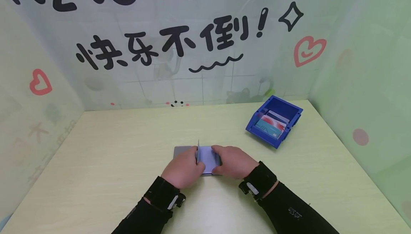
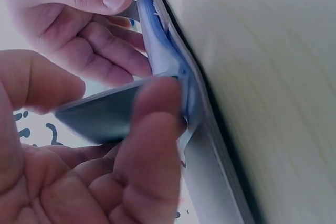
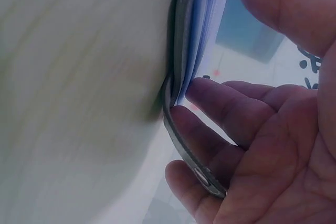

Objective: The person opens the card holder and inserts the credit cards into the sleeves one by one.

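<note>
A small grey card holder lies opened on the table, its stack of clear bluish plastic sleeves on the right side. My left hand pinches a thin card between thumb and fingers. This card stands nearly upright at the left side of the sleeves, its lower edge partly hidden by the fingers. My right hand grips the right side of the holder, thumb and forefinger at its corners. In the right wrist view, a grey strap with a metal snap sticks out from the holder against the right fingers.
A blue plastic box sits at the back right of the table, with several cards inside. The pale wooden table is bordered by printed fabric walls at the back and both sides.
</note>
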The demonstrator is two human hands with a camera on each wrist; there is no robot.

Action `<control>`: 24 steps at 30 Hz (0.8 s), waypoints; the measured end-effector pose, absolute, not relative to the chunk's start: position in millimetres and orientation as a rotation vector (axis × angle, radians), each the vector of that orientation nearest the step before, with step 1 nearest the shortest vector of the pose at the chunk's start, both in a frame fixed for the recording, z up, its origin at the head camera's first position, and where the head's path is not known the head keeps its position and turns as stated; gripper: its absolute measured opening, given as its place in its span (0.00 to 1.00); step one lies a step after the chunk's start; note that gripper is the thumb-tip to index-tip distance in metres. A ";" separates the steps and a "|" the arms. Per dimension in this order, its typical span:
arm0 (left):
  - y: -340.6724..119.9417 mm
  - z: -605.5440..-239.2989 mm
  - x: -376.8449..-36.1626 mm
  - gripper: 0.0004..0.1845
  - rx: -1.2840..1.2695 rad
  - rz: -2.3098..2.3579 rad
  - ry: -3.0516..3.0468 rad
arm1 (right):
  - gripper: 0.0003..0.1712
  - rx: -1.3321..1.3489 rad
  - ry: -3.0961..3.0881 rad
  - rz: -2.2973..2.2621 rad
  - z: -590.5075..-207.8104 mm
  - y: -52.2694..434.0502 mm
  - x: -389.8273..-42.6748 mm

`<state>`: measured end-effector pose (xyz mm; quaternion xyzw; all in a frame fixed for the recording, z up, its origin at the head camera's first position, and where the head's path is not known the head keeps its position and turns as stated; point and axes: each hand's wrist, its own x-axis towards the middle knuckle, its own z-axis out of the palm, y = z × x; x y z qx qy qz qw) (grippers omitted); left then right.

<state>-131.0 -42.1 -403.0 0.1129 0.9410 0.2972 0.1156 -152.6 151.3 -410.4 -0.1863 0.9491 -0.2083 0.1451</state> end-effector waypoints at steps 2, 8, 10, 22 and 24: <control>-42.6 -402.5 -130.5 0.23 0.325 0.876 2.764 | 0.45 -0.539 2.735 -0.588 -411.2 151.8 -152.8; -45.2 -402.1 -132.9 0.31 0.267 0.891 2.790 | 0.47 -0.536 2.730 -0.567 -413.4 152.1 -153.2; -46.4 -402.7 -134.3 0.35 0.242 0.891 2.803 | 0.48 -0.531 2.724 -0.572 -413.3 152.0 -153.3; -54.4 -405.0 -136.3 0.40 0.202 0.889 2.831 | 0.48 -0.534 2.721 -0.579 -411.1 152.1 -151.9; -56.6 -405.5 -136.5 0.39 0.204 0.868 2.847 | 0.48 -0.536 2.721 -0.579 -411.2 152.2 -151.9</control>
